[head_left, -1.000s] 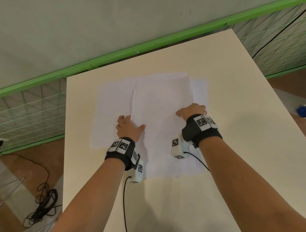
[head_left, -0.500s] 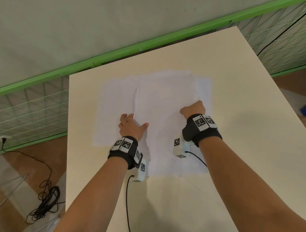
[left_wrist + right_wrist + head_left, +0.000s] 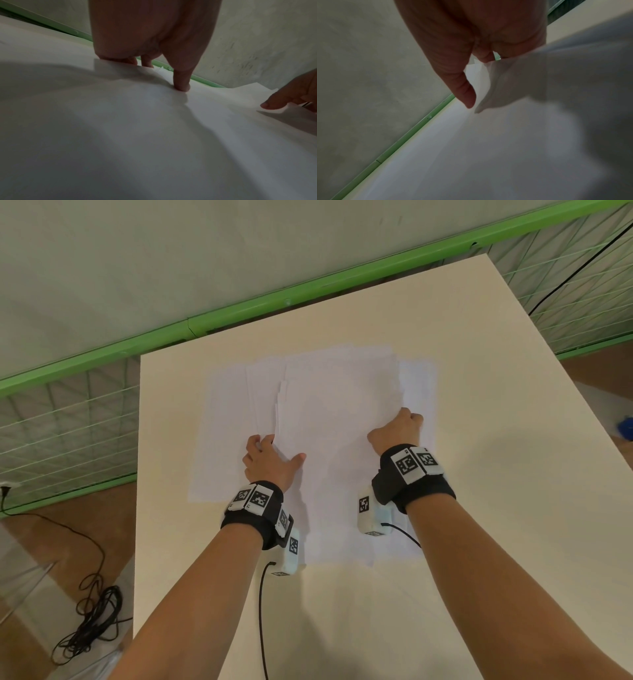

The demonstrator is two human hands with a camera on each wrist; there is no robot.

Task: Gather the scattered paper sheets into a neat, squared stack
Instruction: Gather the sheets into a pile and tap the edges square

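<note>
White paper sheets (image 3: 339,419) overlap unevenly, both hands (image 3: 269,462) (image 3: 397,431) pinching their lifted side edges.

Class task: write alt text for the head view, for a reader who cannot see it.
Two bare hands, left hand and right hand, grip opposite edges of overlapping white paper sheets on a cream rectangular table, not yet squared.

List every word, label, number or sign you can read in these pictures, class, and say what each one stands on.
No readable words or numbers appear anywhere.
The white paper sheets on the cream rectangular table look blank.
The black wrist bands carry square black-and-white coded markers: patterns, not text.
The small white camera boxes under the wrists bear similar markers.
Both wrist views show no print.
</note>
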